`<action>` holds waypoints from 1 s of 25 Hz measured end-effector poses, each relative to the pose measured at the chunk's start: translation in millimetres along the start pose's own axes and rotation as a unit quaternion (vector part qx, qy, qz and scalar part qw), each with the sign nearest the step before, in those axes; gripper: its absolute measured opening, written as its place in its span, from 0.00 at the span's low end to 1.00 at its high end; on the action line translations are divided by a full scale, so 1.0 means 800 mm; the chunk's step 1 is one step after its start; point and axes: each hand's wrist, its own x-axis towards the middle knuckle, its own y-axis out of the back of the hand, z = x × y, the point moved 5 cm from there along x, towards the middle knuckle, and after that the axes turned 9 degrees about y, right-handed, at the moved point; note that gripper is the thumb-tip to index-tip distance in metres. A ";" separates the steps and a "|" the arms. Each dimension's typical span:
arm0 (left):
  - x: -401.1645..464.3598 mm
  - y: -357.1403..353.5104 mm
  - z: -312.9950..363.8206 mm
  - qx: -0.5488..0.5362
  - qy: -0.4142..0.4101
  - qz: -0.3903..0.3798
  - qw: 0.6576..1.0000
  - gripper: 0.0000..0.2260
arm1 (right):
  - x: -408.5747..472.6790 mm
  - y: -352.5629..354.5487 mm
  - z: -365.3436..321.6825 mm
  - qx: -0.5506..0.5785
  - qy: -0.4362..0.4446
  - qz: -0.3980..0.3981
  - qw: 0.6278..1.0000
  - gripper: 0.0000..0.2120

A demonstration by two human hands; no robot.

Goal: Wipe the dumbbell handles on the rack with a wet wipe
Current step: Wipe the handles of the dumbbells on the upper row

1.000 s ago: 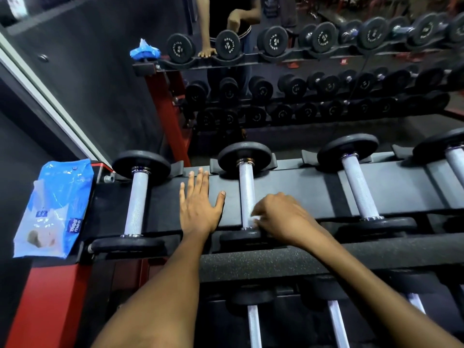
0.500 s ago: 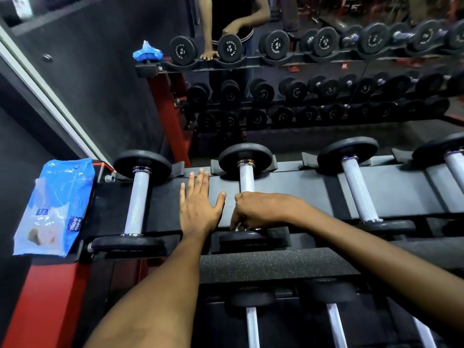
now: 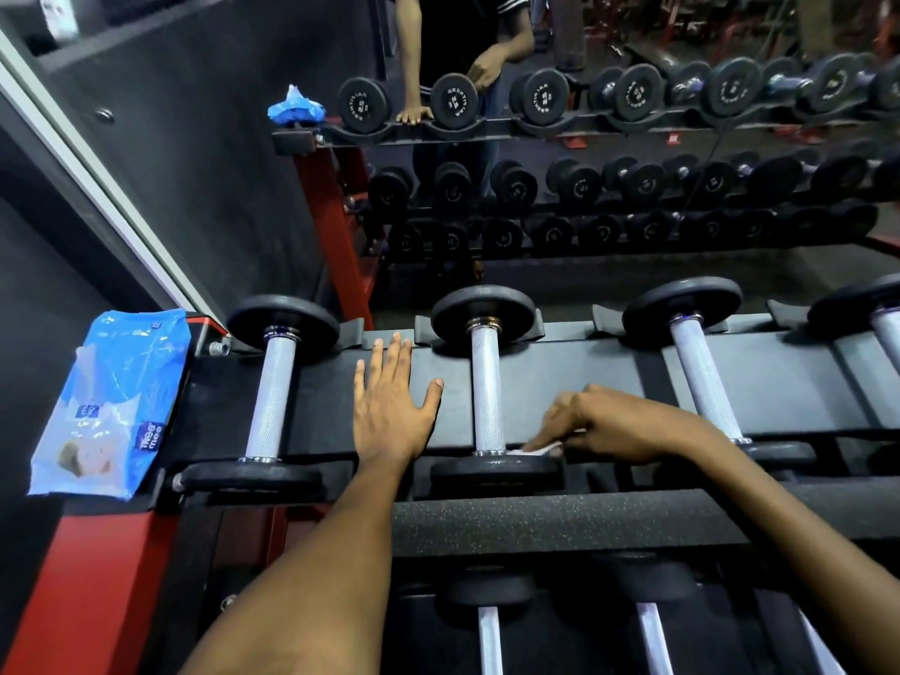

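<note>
Dumbbells with silver knurled handles lie across the black rack (image 3: 560, 377). My left hand (image 3: 389, 406) lies flat, fingers spread, on the rack surface between the first dumbbell handle (image 3: 271, 401) and the second dumbbell handle (image 3: 487, 387). My right hand (image 3: 609, 423) pinches a white wet wipe (image 3: 538, 449) just right of the second handle's near end, above its front weight plate (image 3: 496, 467). The wipe is off the handle, which is fully exposed. A third dumbbell handle (image 3: 703, 377) lies to the right, partly behind my right wrist.
A blue wet wipe pack (image 3: 114, 401) rests on the rack's left end by the red frame (image 3: 92, 577). A wall mirror (image 3: 584, 163) behind reflects the racks, a person and a blue bundle. More dumbbells sit on the lower tier (image 3: 489, 635).
My right hand, wrapped round the second handle's near half half a second ago, has pulled off to the right with the wipe. My left hand has stayed flat on the rack.
</note>
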 end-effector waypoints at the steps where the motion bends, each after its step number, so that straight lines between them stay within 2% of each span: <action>1: 0.000 -0.001 0.000 0.003 0.000 -0.002 1.000 0.34 | 0.003 -0.001 0.015 -0.001 -0.037 0.035 0.999 0.13; 2: 0.000 -0.002 0.000 0.005 0.000 -0.003 1.000 0.34 | 0.011 -0.003 0.025 0.028 -0.074 0.089 0.993 0.13; 3: 0.001 -0.002 0.000 0.007 0.000 -0.004 1.000 0.34 | 0.023 -0.013 0.028 0.116 -0.099 0.126 0.980 0.13; 4: 0.001 -0.002 0.000 0.008 0.002 -0.004 1.000 0.35 | 0.038 -0.030 0.023 0.258 -0.101 0.124 0.953 0.14; 6: 0.000 -0.001 0.000 0.012 0.000 -0.001 1.000 0.36 | 0.062 -0.063 0.008 0.503 -0.064 0.075 0.859 0.20; 8: 0.000 -0.001 -0.001 0.011 -0.001 -0.001 1.000 0.37 | 0.062 -0.075 0.010 0.620 -0.027 0.043 0.783 0.24; 9: 0.000 -0.001 -0.001 0.009 0.000 -0.002 1.000 0.37 | 0.059 -0.075 0.014 0.646 -0.012 0.027 0.763 0.26; 12: 0.001 -0.002 0.000 0.005 0.000 0.002 1.000 0.36 | 0.061 -0.072 0.022 0.665 0.009 0.012 0.746 0.27; 15: 0.000 -0.003 -0.002 0.006 0.001 -0.002 1.000 0.36 | 0.067 -0.072 0.014 0.610 -0.007 0.052 0.790 0.16; 19: 0.000 -0.002 -0.001 0.007 0.004 -0.003 1.000 0.36 | 0.057 -0.056 0.020 0.599 -0.067 0.077 0.794 0.05; 21: 0.000 -0.001 0.000 0.005 0.003 -0.002 1.000 0.36 | 0.071 -0.026 0.032 0.607 -0.103 0.135 0.776 0.01; 23: 0.001 0.000 0.000 0.003 0.002 -0.001 1.000 0.36 | 0.090 0.009 0.046 0.616 -0.111 0.258 0.736 0.07; 24: 0.001 0.000 0.000 0.003 0.003 -0.001 1.000 0.36 | 0.094 0.015 0.049 0.623 -0.105 0.297 0.716 0.08; 25: 0.000 0.000 0.000 0.003 0.004 0.000 1.000 0.37 | 0.091 0.010 0.050 0.618 -0.102 0.303 0.718 0.09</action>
